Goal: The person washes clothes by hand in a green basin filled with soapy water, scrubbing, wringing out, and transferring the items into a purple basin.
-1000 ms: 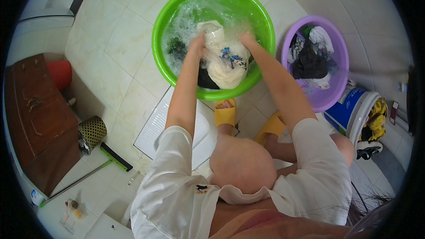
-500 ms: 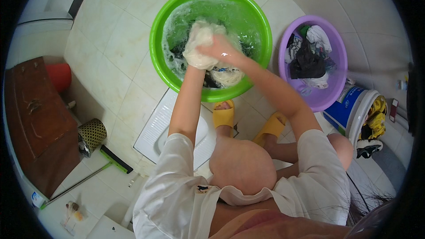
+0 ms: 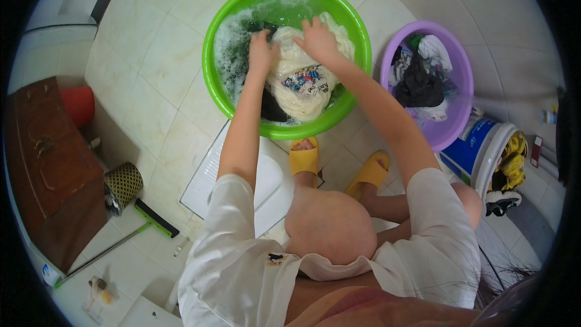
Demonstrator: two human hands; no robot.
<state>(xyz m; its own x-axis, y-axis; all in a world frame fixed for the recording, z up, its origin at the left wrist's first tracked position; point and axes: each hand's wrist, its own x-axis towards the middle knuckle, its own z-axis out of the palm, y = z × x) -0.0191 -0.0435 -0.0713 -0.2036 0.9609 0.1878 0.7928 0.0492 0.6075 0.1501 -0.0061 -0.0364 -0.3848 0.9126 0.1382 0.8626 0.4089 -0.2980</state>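
Plainly, in the head view, everything can be placed from the large round bright-green plastic basin (image 3: pixel 209 60), which holds water with white suds (image 3: pixel 229 69). A soaked cream cloth garment with a colourful printed patch (image 3: pixel 295 75) lies bunched inside it, right of its middle. A dark wet cloth (image 3: pixel 273 109) lies in the basin too, showing left of and below the cream one.

The right hand (image 3: pixel 318 42) rests on the cream garment toward the basin's far side, its fingers spread. The left hand (image 3: pixel 262 56) is near the basin's middle, where cream and dark cloth meet; its fingers are bent, and I cannot tell whether they pinch fabric.

Pressing hard near the basin's right wall could slop water over the rim, and a tangle of the two cloths could drag both up together. Splashes over the near rim could make the yellow slippers (image 3: pixel 304 160) slick.

Room to shift looks tightest right of the basin, where an oval purple basin of clothes (image 3: pixel 465 85) stands just beside it, and on its near side, with a white ridged squat pan (image 3: pixel 279 206); pale floor tiles (image 3: pixel 163 66) stretch more widely to its left
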